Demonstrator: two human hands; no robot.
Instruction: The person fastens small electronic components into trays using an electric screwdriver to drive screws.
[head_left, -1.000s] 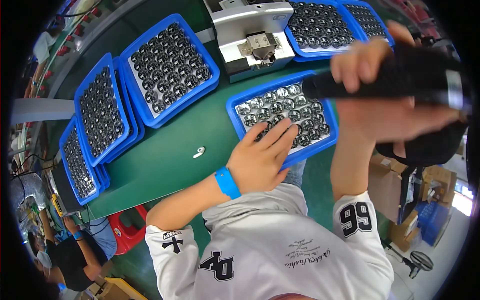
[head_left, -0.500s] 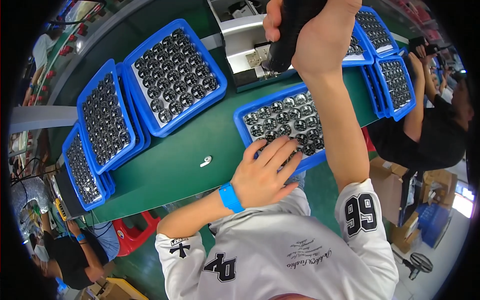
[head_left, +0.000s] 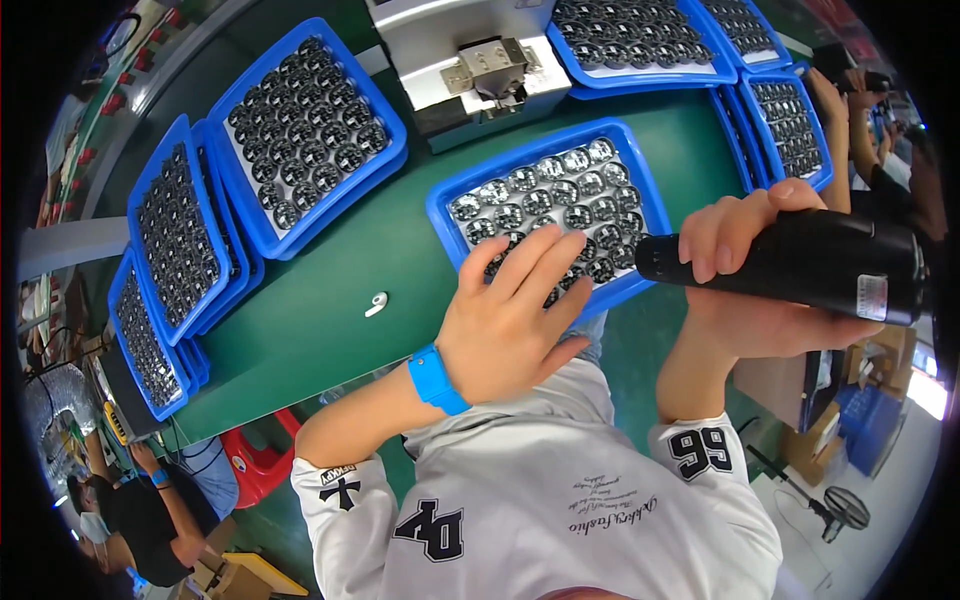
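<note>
Black handheld driver (head_left: 800,262), gripped in the right hand (head_left: 762,268), has swung back down from the far fixture toward the near blue tray (head_left: 437,212), where the open left hand (head_left: 512,318) stays flat on its round parts (head_left: 560,190).

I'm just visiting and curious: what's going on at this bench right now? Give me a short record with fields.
Left hand: left hand lies flat, fingers spread, on the parts in the nearest blue tray
Right hand: right hand grips a black handheld tool, held beside that tray
Wrist: blue wristband
Table: green table, with more blue trays of round parts
Behind tray: grey metal machine
Loose item: small white piece
</note>
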